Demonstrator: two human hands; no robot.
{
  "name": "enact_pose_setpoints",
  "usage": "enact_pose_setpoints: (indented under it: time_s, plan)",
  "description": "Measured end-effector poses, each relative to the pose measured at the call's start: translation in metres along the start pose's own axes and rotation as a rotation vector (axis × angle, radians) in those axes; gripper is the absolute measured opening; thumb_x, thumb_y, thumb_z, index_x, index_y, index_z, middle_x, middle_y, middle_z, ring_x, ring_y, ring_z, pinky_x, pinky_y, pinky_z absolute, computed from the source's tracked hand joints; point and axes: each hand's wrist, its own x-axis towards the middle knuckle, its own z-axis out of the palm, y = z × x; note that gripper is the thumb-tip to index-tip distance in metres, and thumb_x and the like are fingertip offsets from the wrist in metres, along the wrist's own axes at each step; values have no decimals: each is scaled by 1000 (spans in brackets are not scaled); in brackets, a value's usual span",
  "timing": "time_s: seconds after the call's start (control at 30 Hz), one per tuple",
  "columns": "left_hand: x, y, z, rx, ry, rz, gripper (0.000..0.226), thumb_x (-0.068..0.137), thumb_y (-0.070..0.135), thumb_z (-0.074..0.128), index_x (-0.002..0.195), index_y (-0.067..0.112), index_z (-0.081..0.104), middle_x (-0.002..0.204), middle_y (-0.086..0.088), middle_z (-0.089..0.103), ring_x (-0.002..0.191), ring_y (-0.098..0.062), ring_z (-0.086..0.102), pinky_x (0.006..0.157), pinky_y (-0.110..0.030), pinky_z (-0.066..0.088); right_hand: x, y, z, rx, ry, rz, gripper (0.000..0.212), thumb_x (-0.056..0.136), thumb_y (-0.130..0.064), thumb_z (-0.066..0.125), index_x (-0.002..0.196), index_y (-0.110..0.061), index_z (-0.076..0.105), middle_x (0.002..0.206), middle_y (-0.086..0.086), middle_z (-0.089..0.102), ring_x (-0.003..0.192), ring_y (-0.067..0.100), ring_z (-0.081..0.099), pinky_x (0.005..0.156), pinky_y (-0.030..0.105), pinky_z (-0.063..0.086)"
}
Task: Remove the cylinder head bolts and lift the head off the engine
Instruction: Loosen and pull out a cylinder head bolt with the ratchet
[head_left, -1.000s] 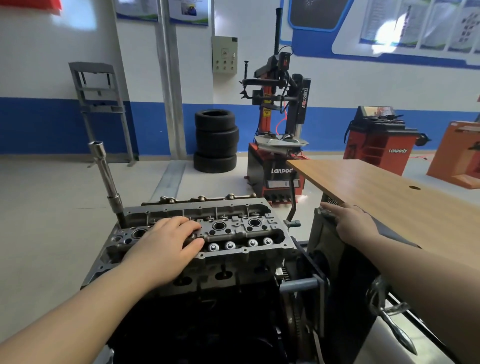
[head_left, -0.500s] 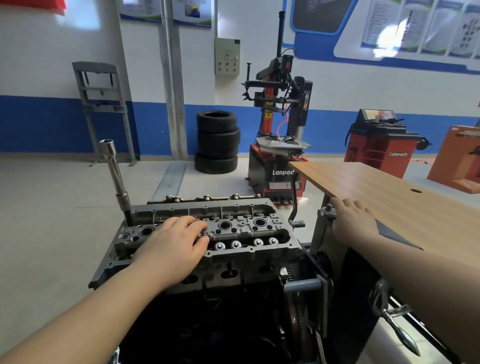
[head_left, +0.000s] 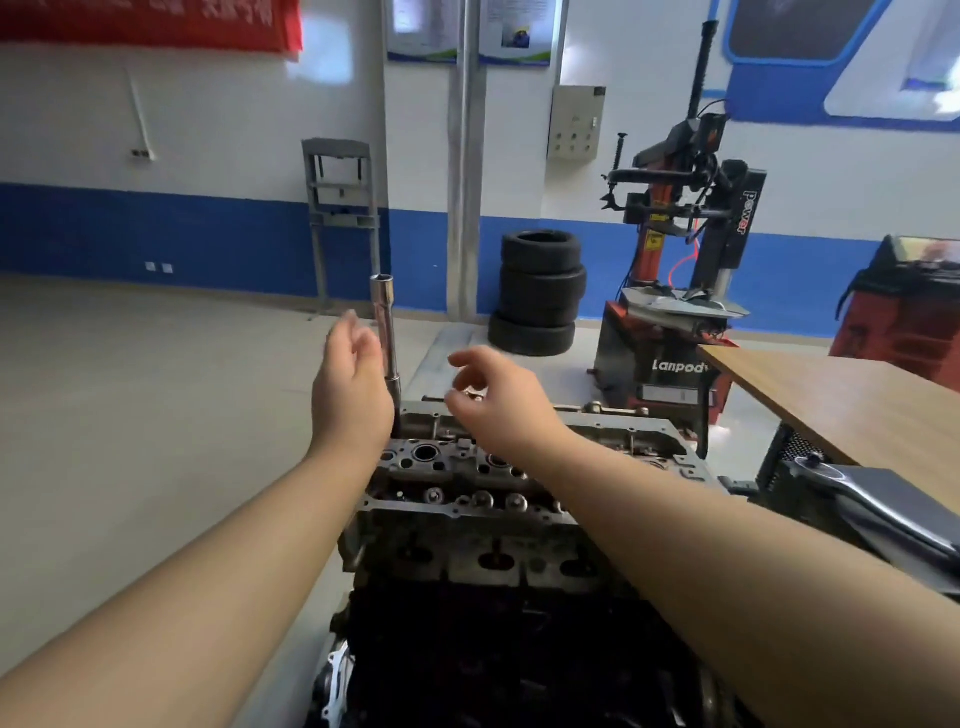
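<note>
The grey aluminium cylinder head (head_left: 467, 499) sits on top of the dark engine block (head_left: 498, 654) in the lower middle of the view. A long chrome socket extension (head_left: 385, 332) stands upright in the head's far left corner. My left hand (head_left: 350, 384) hovers just left of the extension with loosely curled fingers, holding nothing. My right hand (head_left: 493, 397) hangs above the head's far edge, to the right of the extension, with relaxed fingers and nothing in them. Neither hand touches the tool.
A wooden table (head_left: 852, 415) stands at the right, with a ratchet handle (head_left: 883, 504) on a dark box in front of it. Behind are a tyre stack (head_left: 540, 291), a tyre changer (head_left: 675, 270) and a grey rack (head_left: 340, 208).
My left hand lifted off the cylinder head and rose beside the extension. My right hand left the dark box by the table and came over the head. The camera turned left.
</note>
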Motion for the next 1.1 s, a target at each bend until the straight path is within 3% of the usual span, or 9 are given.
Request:
enact_pose_setpoints:
  time_s: [0.1, 0.2, 0.33, 0.47, 0.6, 0.7, 0.83, 0.97, 1.1]
  plan:
    - [10, -17, 6, 92, -121, -28, 31, 115, 32, 41, 128, 28, 68, 112, 11, 71, 108, -17, 67, 86, -33, 55, 20, -18, 41, 153, -50, -14, 42, 93, -33, 75, 133, -28, 60, 106, -13, 69, 100, 6, 65, 88, 28, 56]
    - [12, -32, 3, 14, -156, -47, 30, 112, 23, 49, 124, 34, 74, 111, 12, 76, 108, -13, 71, 99, -40, 59, 31, -17, 60, 245, -10, 11, 34, 91, -30, 79, 120, -29, 61, 97, -12, 72, 89, 1, 69, 84, 29, 63]
    - [13, -35, -2, -101, -165, -132, 34, 111, 23, 51, 103, 45, 76, 104, 16, 79, 106, -11, 74, 97, -41, 61, 37, -8, 65, 259, 30, 9, 32, 87, -31, 83, 106, -31, 59, 92, -10, 74, 84, 2, 72, 77, 27, 63]
    - [9, -37, -4, -221, -191, -253, 33, 112, 15, 46, 111, 31, 75, 103, 7, 80, 107, -17, 75, 99, -40, 61, 36, -5, 67, 286, -17, -4, 25, 92, -26, 79, 102, -35, 58, 96, -11, 74, 86, 1, 72, 73, 20, 57]
    - [5, -37, -13, -308, -347, -181, 39, 107, 4, 45, 118, 24, 76, 110, 5, 81, 108, -12, 76, 96, -33, 58, 32, -5, 66, 256, -23, -17, 19, 98, -28, 71, 112, -32, 59, 103, -13, 70, 96, 2, 67, 80, 22, 54]
    - [4, -50, -16, -351, -406, -132, 30, 109, 13, 52, 121, 24, 77, 108, 1, 82, 102, -14, 78, 78, -20, 60, 35, -19, 50, 251, 2, -25, 19, 98, -35, 69, 115, -27, 64, 103, -12, 69, 91, -1, 64, 72, 18, 49]
    - [13, -61, -9, -99, -369, -82, 20, 106, 45, 61, 109, 36, 79, 97, 8, 82, 92, -19, 76, 76, -29, 55, 63, -60, 9, 199, 74, -114, 31, 94, -39, 77, 116, -19, 69, 99, -8, 73, 91, 7, 70, 86, 30, 60]
    - [18, -64, -7, -155, -361, -64, 12, 100, 39, 71, 103, 33, 80, 92, 6, 82, 89, -21, 78, 93, -38, 60, 74, -84, 3, 454, 83, 85, 26, 105, -38, 61, 98, -14, 69, 96, 12, 77, 91, 28, 77, 85, 49, 64]
    - [26, -73, -8, -240, -376, -92, 7, 92, 26, 83, 99, 28, 84, 89, 0, 82, 87, -16, 80, 96, -40, 59, 78, -95, 24, 779, 84, 302, 37, 109, -39, 47, 91, -11, 63, 71, 8, 63, 69, 25, 62, 75, 40, 58]
